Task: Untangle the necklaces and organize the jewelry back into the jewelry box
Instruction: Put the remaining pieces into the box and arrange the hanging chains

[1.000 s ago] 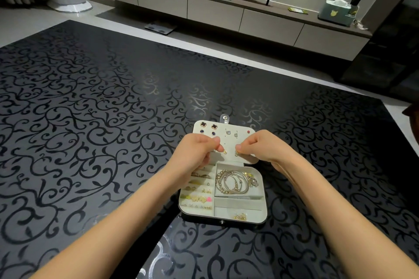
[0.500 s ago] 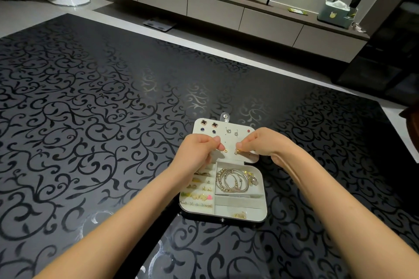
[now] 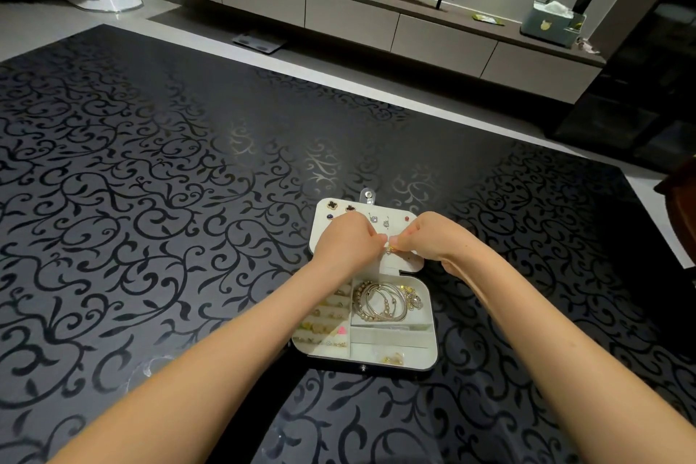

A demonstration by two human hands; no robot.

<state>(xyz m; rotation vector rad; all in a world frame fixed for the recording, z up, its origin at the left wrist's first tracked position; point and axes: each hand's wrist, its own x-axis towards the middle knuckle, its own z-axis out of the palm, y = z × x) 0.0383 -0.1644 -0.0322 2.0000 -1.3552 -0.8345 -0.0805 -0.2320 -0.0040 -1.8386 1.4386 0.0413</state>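
A small white jewelry box (image 3: 433,350) lies open on the black patterned table (image 3: 150,200). Its lid panel (image 3: 324,215) holds several stud earrings. Bangles (image 3: 380,301) fill the upper right compartment, rings and studs sit in the left rows, and a few gold pieces (image 3: 393,358) lie in the bottom compartment. My left hand (image 3: 346,245) and my right hand (image 3: 429,234) meet over the lid panel, both pinching a tiny gold earring (image 3: 390,248) between their fingertips. No necklace is visible.
Beyond the table's far edge runs a low TV cabinet (image 3: 350,11) with a television on it. A green tissue box (image 3: 551,23) stands on the cabinet's right end. A dark cabinet (image 3: 640,87) stands at the right.
The head camera has tilted, so the box sits a little lower in view. My hands stay pinched together over the lid panel, shifted only slightly.
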